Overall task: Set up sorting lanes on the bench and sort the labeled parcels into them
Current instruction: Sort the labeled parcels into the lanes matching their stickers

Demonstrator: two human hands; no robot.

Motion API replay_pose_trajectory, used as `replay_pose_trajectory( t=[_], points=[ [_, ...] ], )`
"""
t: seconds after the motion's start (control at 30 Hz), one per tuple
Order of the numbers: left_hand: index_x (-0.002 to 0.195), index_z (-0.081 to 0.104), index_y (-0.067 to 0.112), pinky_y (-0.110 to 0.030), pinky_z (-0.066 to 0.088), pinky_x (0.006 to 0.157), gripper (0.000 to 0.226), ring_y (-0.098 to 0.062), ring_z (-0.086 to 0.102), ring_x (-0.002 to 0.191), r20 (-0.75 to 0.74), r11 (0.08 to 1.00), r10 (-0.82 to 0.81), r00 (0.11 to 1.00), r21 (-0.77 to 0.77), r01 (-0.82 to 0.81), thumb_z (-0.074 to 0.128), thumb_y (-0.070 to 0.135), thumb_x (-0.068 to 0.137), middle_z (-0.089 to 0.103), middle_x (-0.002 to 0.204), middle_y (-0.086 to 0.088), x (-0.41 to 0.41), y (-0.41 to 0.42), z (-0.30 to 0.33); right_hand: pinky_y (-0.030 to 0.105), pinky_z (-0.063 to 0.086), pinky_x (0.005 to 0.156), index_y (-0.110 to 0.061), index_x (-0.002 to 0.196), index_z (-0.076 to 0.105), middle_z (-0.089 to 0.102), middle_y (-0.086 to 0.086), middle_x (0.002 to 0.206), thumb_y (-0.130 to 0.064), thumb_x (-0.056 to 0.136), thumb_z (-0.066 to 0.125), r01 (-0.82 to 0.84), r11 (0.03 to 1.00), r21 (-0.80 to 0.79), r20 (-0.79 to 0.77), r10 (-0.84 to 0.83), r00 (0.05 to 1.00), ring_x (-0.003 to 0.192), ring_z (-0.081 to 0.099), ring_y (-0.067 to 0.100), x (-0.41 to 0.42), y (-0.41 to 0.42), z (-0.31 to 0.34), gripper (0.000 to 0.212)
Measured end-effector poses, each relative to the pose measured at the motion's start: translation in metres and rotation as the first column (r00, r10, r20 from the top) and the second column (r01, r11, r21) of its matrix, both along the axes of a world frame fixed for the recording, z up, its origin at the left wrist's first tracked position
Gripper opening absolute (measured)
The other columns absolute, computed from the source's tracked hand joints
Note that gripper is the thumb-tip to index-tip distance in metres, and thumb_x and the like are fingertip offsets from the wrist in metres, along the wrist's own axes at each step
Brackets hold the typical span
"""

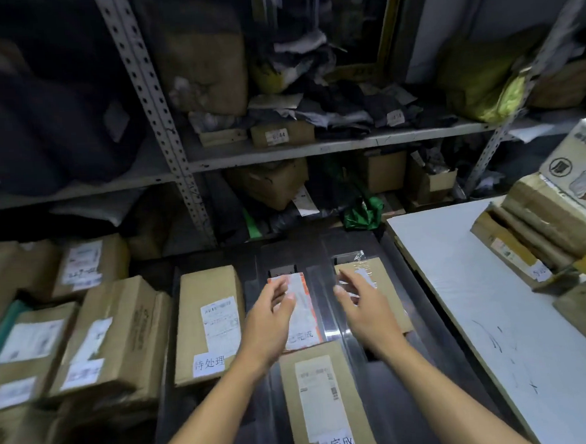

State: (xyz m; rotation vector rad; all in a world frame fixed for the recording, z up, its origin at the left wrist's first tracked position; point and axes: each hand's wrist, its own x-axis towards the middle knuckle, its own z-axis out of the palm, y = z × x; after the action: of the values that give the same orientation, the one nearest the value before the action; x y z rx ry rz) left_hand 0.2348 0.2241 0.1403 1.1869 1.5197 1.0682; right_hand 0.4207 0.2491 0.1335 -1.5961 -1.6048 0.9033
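Nearest us on the dark bench (391, 387), a brown box (325, 401) tagged 已完成 lies below our wrists. Past it our left hand (268, 321) hovers with fingers loosely spread over the orange-edged parcel (304, 310), whether touching we cannot tell, and our right hand (365, 308) hangs likewise, fingers relaxed and apart, over the box (384, 285) in the next lane. Left of our left fingers lies the 待处理 box (210, 324), and beyond the fingertips stands the shelf (314, 148) of clutter.
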Motion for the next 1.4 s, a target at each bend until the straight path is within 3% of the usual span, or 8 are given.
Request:
replay_pose_trajectory(
  t=[0.23, 0.47, 0.67, 0.83, 0.97, 1.1, 1.23, 1.4],
  points=[
    [0.127, 0.054, 0.028, -0.01, 0.041, 0.091, 0.031, 0.012, 0.052, 0.109, -0.004, 0.98, 0.144, 0.99, 0.137, -0.142, 0.054, 0.019, 0.097, 0.059, 0.119, 0.013, -0.112, -0.035, 0.042, 0.004, 0.044, 0.091, -0.028, 0.137, 0.054, 0.062, -0.021, 0.115, -0.027, 0.097, 0.061, -0.242, 0.967, 0.084, -0.082, 0.249, 0.965, 0.103, 0.054, -0.023, -0.139, -0.025, 0.054, 0.041],
    [0.128, 0.054, 0.023, -0.002, 0.04, 0.083, 0.031, 0.01, 0.053, 0.105, -0.023, 0.919, 0.358, 0.933, 0.187, -0.348, 0.054, 0.017, 0.097, 0.06, 0.121, 0.006, -0.274, -0.101, 0.066, 0.019, 0.05, 0.095, -0.021, 0.136, 0.054, 0.066, -0.007, 0.124, -0.025, 0.098, 0.059, -0.49, 0.868, 0.076, -0.029, 0.493, 0.869, 0.108, 0.061, -0.003, -0.319, -0.061, 0.076, 0.038],
    [0.13, 0.053, 0.015, -0.004, 0.041, 0.085, 0.036, 0.003, 0.056, 0.104, 0.002, 0.843, 0.516, 0.857, 0.178, -0.508, 0.054, 0.01, 0.095, 0.059, 0.123, 0.002, -0.411, -0.155, 0.073, 0.013, 0.05, 0.089, -0.021, 0.136, 0.055, 0.066, -0.008, 0.125, -0.031, 0.097, 0.059, -0.623, 0.781, 0.055, -0.039, 0.625, 0.78, 0.109, 0.062, -0.003, -0.474, -0.091, 0.075, 0.04],
    [0.128, 0.055, 0.022, -0.02, 0.044, 0.096, 0.033, -0.001, 0.057, 0.112, -0.015, 0.772, 0.623, 0.782, 0.173, -0.612, 0.056, 0.018, 0.095, 0.06, 0.124, 0.009, -0.502, -0.189, 0.066, 0.042, 0.054, 0.096, -0.022, 0.142, 0.045, 0.063, -0.001, 0.129, -0.046, 0.093, 0.061, -0.611, 0.785, -0.105, -0.129, 0.598, 0.791, 0.109, 0.064, 0.014, -0.58, -0.113, 0.065, 0.056],
    [0.133, 0.053, 0.021, -0.025, 0.041, 0.101, 0.038, -0.005, 0.052, 0.121, -0.019, 0.751, 0.654, 0.756, 0.138, -0.646, 0.055, 0.02, 0.095, 0.057, 0.131, 0.008, -0.549, -0.193, 0.05, 0.033, 0.047, 0.098, -0.016, 0.147, 0.037, 0.054, 0.005, 0.141, -0.051, 0.092, 0.06, -0.477, 0.864, -0.162, -0.139, 0.459, 0.878, 0.118, 0.056, 0.017, -0.633, -0.12, 0.057, 0.069],
    [0.14, 0.047, 0.02, -0.028, 0.037, 0.105, 0.044, -0.007, 0.048, 0.127, -0.031, 0.798, 0.602, 0.798, 0.034, -0.601, 0.053, 0.021, 0.096, 0.052, 0.14, 0.005, -0.569, -0.18, 0.033, 0.013, 0.04, 0.068, -0.016, 0.148, 0.034, 0.052, 0.004, 0.144, -0.048, 0.096, 0.053, -0.419, 0.883, -0.211, -0.119, 0.403, 0.908, 0.102, 0.05, 0.01, -0.658, -0.118, 0.053, 0.064],
    [0.14, 0.049, 0.017, -0.008, 0.038, 0.087, 0.043, 0.0, 0.051, 0.116, 0.018, 0.829, 0.559, 0.829, 0.004, -0.559, 0.052, 0.016, 0.097, 0.056, 0.138, 0.003, -0.571, -0.168, 0.023, 0.035, 0.045, 0.101, -0.017, 0.141, 0.047, 0.059, 0.005, 0.138, -0.046, 0.098, 0.05, -0.419, 0.862, -0.286, -0.134, 0.397, 0.908, 0.121, 0.057, 0.023, -0.669, -0.11, 0.05, 0.052],
    [0.138, 0.051, 0.023, -0.013, 0.043, 0.093, 0.042, 0.002, 0.054, 0.119, 0.083, 0.825, 0.557, 0.826, 0.062, -0.562, 0.052, 0.013, 0.097, 0.059, 0.127, 0.013, -0.556, -0.169, 0.022, 0.044, 0.052, 0.098, -0.022, 0.127, 0.06, 0.07, 0.001, 0.116, -0.034, 0.093, 0.059, -0.406, 0.861, -0.307, -0.241, 0.343, 0.908, 0.107, 0.065, 0.02, -0.666, -0.112, 0.05, 0.036]
  ],
)
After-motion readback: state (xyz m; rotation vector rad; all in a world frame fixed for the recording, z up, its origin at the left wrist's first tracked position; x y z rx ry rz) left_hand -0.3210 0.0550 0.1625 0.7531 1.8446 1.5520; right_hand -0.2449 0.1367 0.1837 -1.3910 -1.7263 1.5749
